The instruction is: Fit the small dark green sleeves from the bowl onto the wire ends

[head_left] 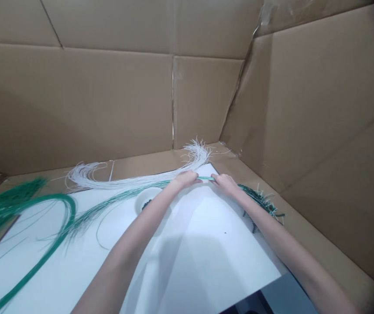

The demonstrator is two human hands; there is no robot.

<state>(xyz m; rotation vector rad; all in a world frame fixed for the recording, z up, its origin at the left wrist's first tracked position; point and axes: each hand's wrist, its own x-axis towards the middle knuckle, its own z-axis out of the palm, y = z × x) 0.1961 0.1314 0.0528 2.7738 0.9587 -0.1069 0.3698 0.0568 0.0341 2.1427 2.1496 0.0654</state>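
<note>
My left hand (185,179) and my right hand (225,183) are both closed round a thin bundle of green wires (205,179), a short stretch of which shows between them. The bundle runs left from my left hand across the white sheet (190,270) and fans out at its end (75,226). To the right of my right hand the wires end in a dark frayed tuft (265,203). A bundle of white wires (134,181) lies just behind my hands, curving along the far edge of the sheet.
A small white bowl (145,198) with dark bits inside sits under my left forearm. More green wires (6,205) loop at the left. Cardboard walls (108,100) enclose the back and right side (320,122).
</note>
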